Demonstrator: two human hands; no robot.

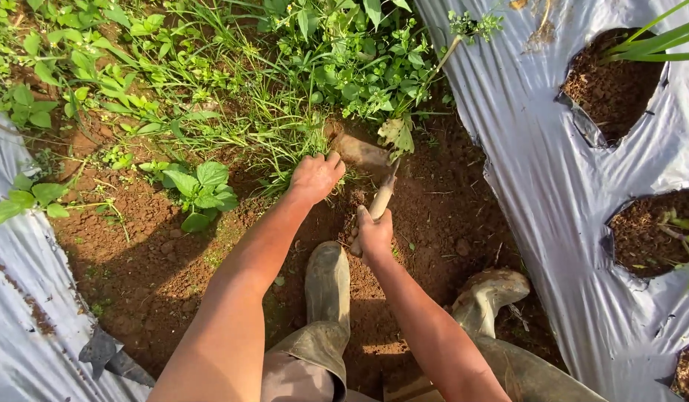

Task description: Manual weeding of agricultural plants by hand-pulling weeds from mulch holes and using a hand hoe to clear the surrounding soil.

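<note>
My left hand [315,176] is closed around a clump of grass [285,134] at its base, at the edge of the weedy patch. My right hand [373,235] grips the wooden handle of a small hand hoe [381,197]. The hoe's muddy blade [359,151] rests on the red soil just right of my left hand, at the foot of the weeds. Both forearms reach forward from the bottom of the view.
My two muddy rubber boots [328,279] [490,294] stand on the bare red soil furrow [434,216]. Silver plastic mulch [538,164] with round planting holes [612,85] lies to the right, and another mulch sheet [17,298] lies at the left. Dense weeds [210,67] fill the top.
</note>
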